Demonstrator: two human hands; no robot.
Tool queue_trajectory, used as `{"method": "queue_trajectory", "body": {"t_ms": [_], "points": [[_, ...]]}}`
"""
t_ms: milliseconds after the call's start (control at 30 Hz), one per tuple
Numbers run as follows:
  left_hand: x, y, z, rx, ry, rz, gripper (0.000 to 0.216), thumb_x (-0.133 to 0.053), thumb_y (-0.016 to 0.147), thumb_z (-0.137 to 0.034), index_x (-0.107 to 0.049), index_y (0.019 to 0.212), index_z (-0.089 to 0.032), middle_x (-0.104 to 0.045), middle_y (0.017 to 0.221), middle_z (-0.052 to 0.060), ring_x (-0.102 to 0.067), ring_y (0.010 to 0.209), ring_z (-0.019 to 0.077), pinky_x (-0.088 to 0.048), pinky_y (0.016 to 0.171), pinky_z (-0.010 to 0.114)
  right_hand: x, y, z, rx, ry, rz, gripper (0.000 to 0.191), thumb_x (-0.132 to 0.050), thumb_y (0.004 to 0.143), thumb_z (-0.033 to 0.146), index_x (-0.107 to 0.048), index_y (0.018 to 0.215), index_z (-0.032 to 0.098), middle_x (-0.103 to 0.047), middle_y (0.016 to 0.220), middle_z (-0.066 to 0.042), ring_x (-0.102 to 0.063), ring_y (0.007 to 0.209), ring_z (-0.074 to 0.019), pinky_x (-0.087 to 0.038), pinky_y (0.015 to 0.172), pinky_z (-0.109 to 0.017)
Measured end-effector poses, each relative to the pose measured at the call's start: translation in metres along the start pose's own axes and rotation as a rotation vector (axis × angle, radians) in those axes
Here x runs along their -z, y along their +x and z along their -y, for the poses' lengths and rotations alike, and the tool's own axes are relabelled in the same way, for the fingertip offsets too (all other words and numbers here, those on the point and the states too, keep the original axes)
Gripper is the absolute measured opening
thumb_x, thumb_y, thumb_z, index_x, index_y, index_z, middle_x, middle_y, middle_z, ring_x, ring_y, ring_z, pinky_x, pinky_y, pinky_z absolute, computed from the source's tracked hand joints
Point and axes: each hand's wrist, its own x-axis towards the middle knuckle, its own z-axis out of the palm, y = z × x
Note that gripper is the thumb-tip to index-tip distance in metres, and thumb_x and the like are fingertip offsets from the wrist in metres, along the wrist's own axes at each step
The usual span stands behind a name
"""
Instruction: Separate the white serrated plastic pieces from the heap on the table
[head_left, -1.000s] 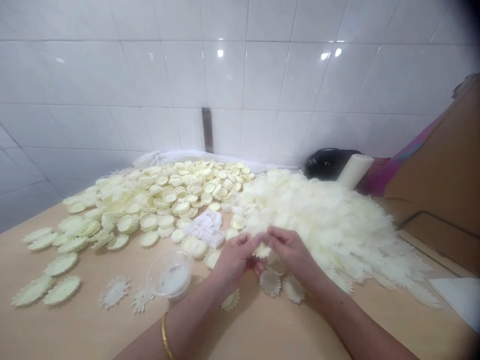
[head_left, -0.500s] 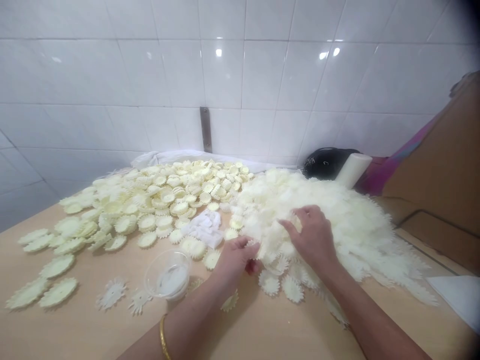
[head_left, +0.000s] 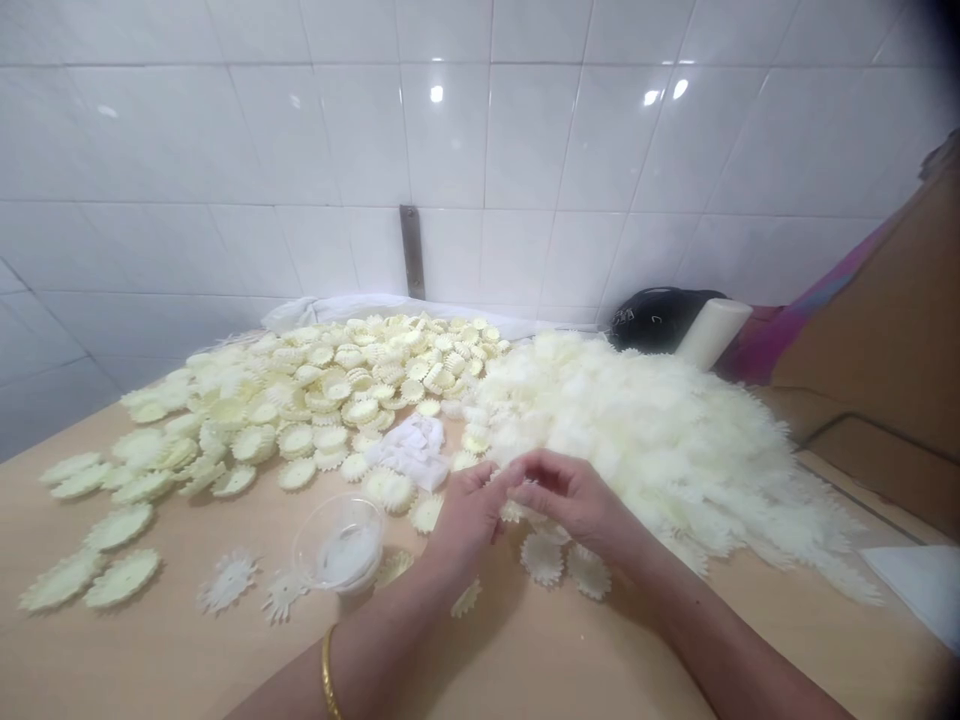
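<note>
My left hand [head_left: 466, 518] and my right hand [head_left: 566, 497] meet in front of the white pile, their fingertips pinched together. Between them shows the edge of a pale scalloped disc [head_left: 513, 512]; the fingers hide most of it. Just behind my right hand spreads a heap of thin, whitish toothed discs [head_left: 637, 420]. Two loose white discs [head_left: 541, 558] lie under my right wrist. To the left of my left forearm stands a clear plastic tub [head_left: 341, 540] with something whitish inside.
Stacked cream toothed discs [head_left: 360, 385] cover the table's left and back. A crumpled white cloth [head_left: 412, 450] lies between the heaps. At the back right are a white roll [head_left: 712, 333] and a black bag [head_left: 652, 315], with a cardboard box [head_left: 885, 370] beside them. Tiled wall stands behind.
My right hand has come down and left from the white heap to meet my left hand. Its spread fingers have closed. My left hand has barely moved.
</note>
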Motion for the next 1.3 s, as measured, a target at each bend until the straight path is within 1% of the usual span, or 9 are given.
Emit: {"method": "queue_trajectory", "body": {"t_ms": [100, 267, 533, 633, 733, 867, 967, 1100, 1300], "points": [[0.0, 0.0, -0.001, 0.026, 0.055, -0.004, 0.043, -0.06, 0.059, -0.057, -0.051, 0.057, -0.014, -0.035, 0.048, -0.006, -0.026, 0.039, 0.0029, -0.021, 0.036, 0.017, -0.004, 0.001, -0.003, -0.06, 0.171, 0.036, 0.018, -0.061, 0.071, 0.032, -0.056, 0.08, 0.017, -0.059, 0.077, -0.001, -0.056, 0.075, -0.0137, -0.043, 0.072, -0.028], [0.001, 0.003, 0.003, 0.081, 0.016, 0.043, 0.051, -0.051, 0.059, -0.065, -0.052, 0.058, -0.014, -0.044, 0.05, -0.002, -0.038, 0.04, 0.0063, -0.028, 0.037, 0.019, -0.004, 0.003, -0.007, -0.094, 0.269, -0.042, 0.022, -0.065, 0.066, 0.032, -0.049, 0.068, 0.017, -0.051, 0.065, 0.004, -0.049, 0.06, -0.0092, -0.041, 0.059, -0.023], [0.0, 0.003, 0.003, 0.063, -0.174, 0.142, 0.034, -0.068, 0.061, -0.039, -0.057, 0.079, -0.013, -0.055, 0.069, 0.001, -0.048, 0.045, 0.006, -0.035, 0.041, 0.019, 0.002, 0.008, -0.017, -0.097, 0.362, -0.28, 0.023, -0.06, 0.07, 0.036, -0.045, 0.065, 0.018, -0.051, 0.06, 0.003, -0.048, 0.056, -0.0097, -0.041, 0.056, -0.024], [0.002, 0.005, 0.004, 0.074, -0.203, 0.084, 0.032, -0.068, 0.061, -0.037, -0.056, 0.08, -0.014, -0.056, 0.065, 0.002, -0.05, 0.046, 0.0068, -0.034, 0.04, 0.017, 0.013, 0.009, -0.015, -0.061, 0.225, -0.491, 0.024, -0.057, 0.072, 0.038, -0.044, 0.067, 0.019, -0.054, 0.062, 0.002, -0.048, 0.052, -0.0096, -0.042, 0.054, -0.025], [0.002, 0.006, 0.004, 0.134, -0.2, 0.049, 0.032, -0.067, 0.063, -0.037, -0.053, 0.081, -0.015, -0.055, 0.056, 0.001, -0.049, 0.043, 0.0076, -0.034, 0.04, 0.017, 0.023, 0.007, -0.013, -0.007, -0.18, -0.584, 0.019, -0.054, 0.074, 0.037, -0.049, 0.073, 0.019, -0.053, 0.063, 0.001, -0.047, 0.051, -0.0104, -0.041, 0.051, -0.025], [0.002, 0.006, 0.004, 0.188, -0.196, 0.09, 0.03, -0.066, 0.064, -0.035, -0.053, 0.082, -0.015, -0.055, 0.052, 0.001, -0.048, 0.041, 0.008, -0.035, 0.041, 0.018, 0.025, 0.005, -0.019, 0.071, -0.746, -0.558, 0.016, -0.05, 0.076, 0.032, -0.057, 0.081, 0.018, -0.056, 0.083, -0.005, -0.047, 0.05, -0.0105, -0.041, 0.051, -0.028], [0.003, 0.006, 0.006, 0.147, -0.105, 0.109, 0.026, -0.065, 0.064, -0.035, -0.054, 0.076, -0.015, -0.053, 0.048, 0.0, -0.044, 0.038, 0.0064, -0.032, 0.04, 0.018, 0.022, 0.004, -0.022, 0.108, -0.924, -0.59, 0.021, -0.047, 0.077, 0.028, -0.058, 0.092, 0.017, -0.052, 0.1, -0.009, -0.048, 0.05, -0.0102, -0.042, 0.052, -0.029], [0.004, 0.006, 0.009, 0.064, 0.01, 0.07, 0.027, -0.063, 0.064, -0.04, -0.053, 0.068, -0.016, -0.048, 0.046, -0.003, -0.037, 0.036, 0.0048, -0.026, 0.036, 0.017, 0.018, 0.002, -0.012, 0.188, -0.749, -0.568, 0.019, -0.043, 0.082, 0.028, -0.058, 0.082, 0.017, -0.056, 0.083, -0.007, -0.051, 0.059, -0.0138, -0.042, 0.054, -0.027], [0.001, 0.001, 0.005, 0.022, 0.033, 0.049, 0.035, -0.07, 0.056, -0.039, -0.042, 0.055, -0.017, -0.038, 0.041, -0.007, -0.034, 0.036, 0.0045, -0.024, 0.035, 0.017, 0.01, 0.001, 0.001, -0.025, -0.247, -0.124, 0.018, -0.054, 0.075, 0.033, -0.06, 0.079, 0.017, -0.058, 0.072, -0.002, -0.052, 0.062, -0.0131, -0.042, 0.057, -0.026]]}}
